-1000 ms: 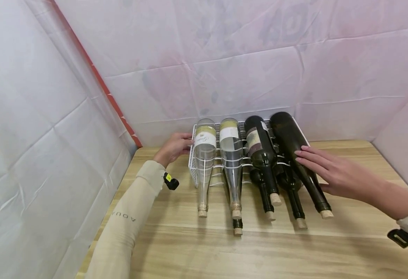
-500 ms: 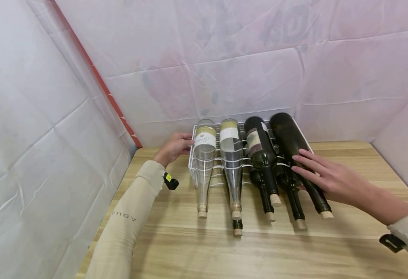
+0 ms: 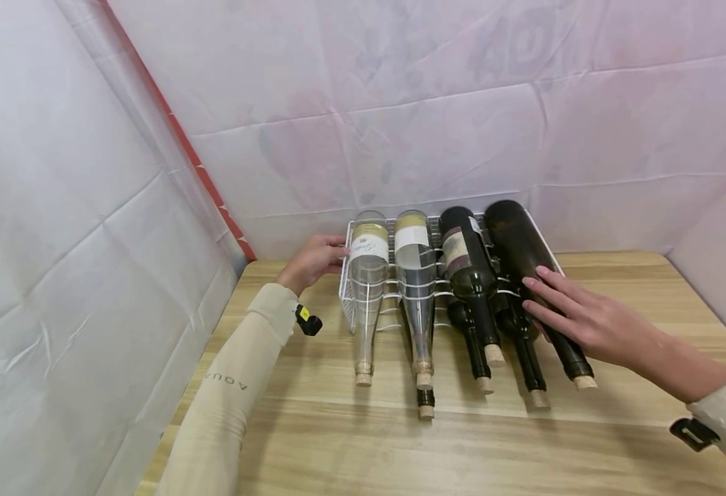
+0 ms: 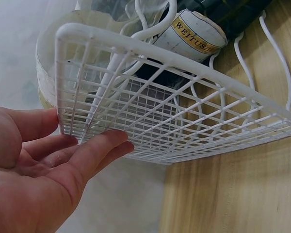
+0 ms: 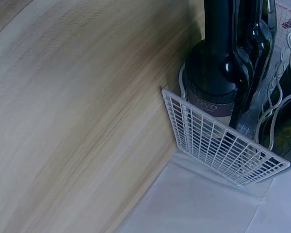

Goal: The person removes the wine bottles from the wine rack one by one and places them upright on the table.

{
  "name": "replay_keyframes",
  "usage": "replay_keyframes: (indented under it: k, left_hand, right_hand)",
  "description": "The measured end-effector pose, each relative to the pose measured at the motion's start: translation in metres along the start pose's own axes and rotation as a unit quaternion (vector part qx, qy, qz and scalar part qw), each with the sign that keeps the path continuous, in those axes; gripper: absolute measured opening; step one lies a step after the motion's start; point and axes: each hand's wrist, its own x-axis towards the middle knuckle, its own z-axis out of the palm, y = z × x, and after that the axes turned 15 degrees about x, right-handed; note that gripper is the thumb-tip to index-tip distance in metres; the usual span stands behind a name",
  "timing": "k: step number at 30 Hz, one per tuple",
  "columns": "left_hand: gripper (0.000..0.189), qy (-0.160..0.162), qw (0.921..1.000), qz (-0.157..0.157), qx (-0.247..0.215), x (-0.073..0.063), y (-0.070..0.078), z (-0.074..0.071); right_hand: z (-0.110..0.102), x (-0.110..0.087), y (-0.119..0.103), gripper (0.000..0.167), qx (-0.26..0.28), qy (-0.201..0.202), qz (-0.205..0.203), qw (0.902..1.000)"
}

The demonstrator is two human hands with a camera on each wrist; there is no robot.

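Note:
A white wire rack (image 3: 346, 303) holds corked wine bottles in two layers. My left hand (image 3: 315, 262) touches the rack's left side with extended fingers; in the left wrist view, thumb and fingertips rest against its mesh panel (image 4: 203, 109). On the upper layer's right end lies a dark wine bottle (image 3: 512, 234), neck toward me. My right hand (image 3: 605, 320) holds it around the shoulder and neck, fingers across the top and a fingertip showing beneath. Left of it lie a labelled dark bottle (image 3: 462, 258) and two clear bottles, one being the leftmost clear bottle (image 3: 369, 248). The right wrist view does not show my right hand.
Below, more dark bottles sit in the rack, including a lower bottle (image 3: 527, 358). The rack stands on a wood-grain table (image 3: 363, 448) close to the back sheet (image 3: 437, 151). Another white sheet (image 3: 78, 241) hangs at the left.
My right hand has shifted slightly left and farther around the rightmost bottle, its thumb side going beneath the neck. My left hand stays at the rack's side. The bottles look unmoved.

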Motion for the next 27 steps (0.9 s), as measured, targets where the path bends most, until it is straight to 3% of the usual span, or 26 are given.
replay_keyframes:
  k: [9,27]
  left_hand:
    - [0.047,0.002,0.9999,0.003,0.016,-0.003,0.002,0.000]
    - [0.048,0.004,0.9999,-0.001,0.015,-0.001,-0.001,0.000]
  right_hand:
    - [0.001,0.012,-0.003,0.038,0.002,0.036,-0.024,0.9991]
    - [0.001,0.011,0.000,0.039,-0.013,0.017,-0.049,0.9985]
